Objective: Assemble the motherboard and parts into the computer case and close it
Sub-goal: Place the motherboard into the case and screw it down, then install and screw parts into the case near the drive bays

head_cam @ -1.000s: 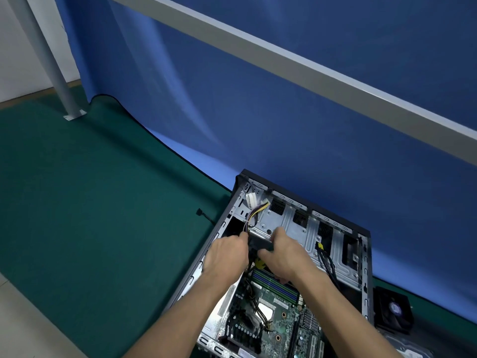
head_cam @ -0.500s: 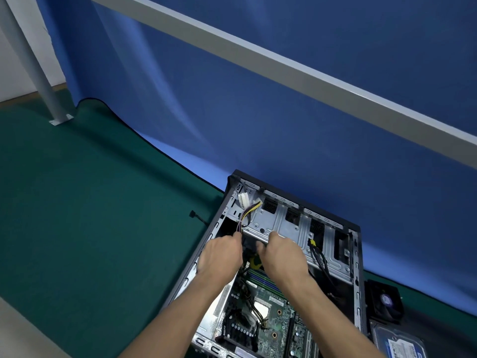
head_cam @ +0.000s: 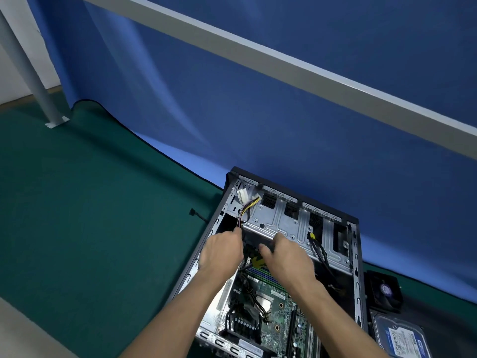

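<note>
Head view, case: the computer case (head_cam: 357,267) lies open on the green mat (head_cam: 90,228), side panel off.
Head view, motherboard: the motherboard (head_cam: 276,306) sits inside the case, with cables over it.
Head view, left hand: the left hand (head_cam: 223,251) has fingers curled at the wire bundle (head_cam: 247,208) by the drive cage (head_cam: 284,223); whether it grips the wires, I cannot tell.
Head view, right hand: the right hand (head_cam: 286,257) reaches under the cage edge; its fingertips are hidden, so grasp unknown.
Head view, loose parts: a fan (head_cam: 384,290) and a hard drive (head_cam: 400,337) lie outside, beside the case.
Progress: board in; likely cabling under way; drive, fan and closing remain.
</note>
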The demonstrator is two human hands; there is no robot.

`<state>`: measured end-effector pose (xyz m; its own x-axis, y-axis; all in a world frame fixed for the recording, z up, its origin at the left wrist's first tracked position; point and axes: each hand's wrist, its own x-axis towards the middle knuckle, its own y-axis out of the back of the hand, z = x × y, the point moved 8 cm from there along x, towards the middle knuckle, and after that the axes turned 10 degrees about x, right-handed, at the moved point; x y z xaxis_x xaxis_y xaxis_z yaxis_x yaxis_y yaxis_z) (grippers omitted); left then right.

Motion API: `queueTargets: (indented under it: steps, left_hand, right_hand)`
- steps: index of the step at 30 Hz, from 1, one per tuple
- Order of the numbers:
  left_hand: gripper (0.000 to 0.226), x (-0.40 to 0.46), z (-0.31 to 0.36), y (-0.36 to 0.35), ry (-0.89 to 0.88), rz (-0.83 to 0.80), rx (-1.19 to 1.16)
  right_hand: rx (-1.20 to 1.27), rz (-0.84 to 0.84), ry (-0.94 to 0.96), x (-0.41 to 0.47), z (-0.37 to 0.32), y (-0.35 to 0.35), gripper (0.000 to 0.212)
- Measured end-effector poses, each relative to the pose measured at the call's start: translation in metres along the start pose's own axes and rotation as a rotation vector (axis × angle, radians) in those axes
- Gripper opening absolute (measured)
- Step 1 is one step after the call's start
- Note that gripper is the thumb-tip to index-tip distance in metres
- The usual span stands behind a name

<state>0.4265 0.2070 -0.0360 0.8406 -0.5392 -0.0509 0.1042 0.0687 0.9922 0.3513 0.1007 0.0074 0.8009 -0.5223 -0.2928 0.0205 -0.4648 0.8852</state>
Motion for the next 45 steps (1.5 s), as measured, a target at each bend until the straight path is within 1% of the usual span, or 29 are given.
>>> queueTargets:
  steps: [2,5,7,10,13,17,22,23,25,28,31,34,36,38,40,42,45]
  left_hand:
    - [0.02,0.0,0.0,0.001,0.003,0.003,0.011]
    - [0.019,-0.001,0.0,0.002,0.004,0.017,0.004]
    - [0.018,-0.002,0.0,0.002,0.005,0.022,-0.006]
    - [0.016,-0.002,-0.001,0.002,0.008,0.05,-0.049]
    - [0.018,-0.004,-0.001,0.005,0.009,0.082,-0.087]
    - [0.025,-0.002,-0.003,-0.001,0.035,0.052,-0.112]
    - [0.03,0.009,-0.006,0.001,0.305,0.039,-0.424]
    - [0.031,0.011,-0.006,-0.001,0.337,0.027,-0.474]
    - [0.025,0.014,-0.006,-0.003,0.358,0.036,-0.51]
    - [0.012,0.01,-0.008,0.001,0.352,0.119,-0.494]
    - [0.016,0.002,-0.008,0.006,0.341,0.197,-0.527]
    - [0.015,-0.001,-0.007,0.008,0.316,0.219,-0.492]
    - [0.013,0.0,-0.003,0.009,0.285,0.24,-0.533]
    - [0.018,0.001,0.0,0.012,0.249,0.276,-0.58]
    - [0.024,0.001,0.005,0.015,0.192,0.298,-0.556]
    - [0.029,0.002,0.014,0.016,0.105,0.284,-0.542]
    - [0.032,0.005,0.029,0.012,-0.036,0.217,-0.466]
  right_hand:
    - [0.048,0.006,-0.001,-0.003,0.011,0.005,0.026]
    - [0.203,0.106,-0.006,-0.008,0.028,0.021,0.015]
    - [0.408,0.182,-0.027,-0.009,0.04,0.035,0.011]
    - [0.743,0.34,-0.079,-0.011,0.059,0.055,0.011]
    - [1.032,0.423,-0.198,-0.014,0.076,0.054,0.015]
    - [1.313,0.419,-0.374,-0.014,0.086,0.033,0.014]
    - [1.583,0.323,-0.5,-0.006,0.082,0.009,0.013]
    - [1.643,0.298,-0.51,-0.004,0.081,0.005,0.013]
    - [1.704,0.253,-0.503,0.003,0.079,0.001,0.014]
    - [1.641,0.224,-0.472,0.015,0.08,-0.001,0.012]
    - [1.541,0.225,-0.406,0.029,0.076,0.003,0.016]
    - [1.424,0.202,-0.305,0.041,0.07,0.007,0.022]
    - [1.309,0.214,-0.243,0.047,0.067,0.01,0.024]
    - [1.199,0.222,-0.187,0.053,0.066,0.011,0.025]
    - [0.993,0.208,-0.115,0.058,0.064,0.012,0.028]
    - [0.76,0.185,-0.058,0.06,0.062,0.01,0.032]
    - [0.614,0.19,-0.006,0.06,0.06,0.013,0.036]
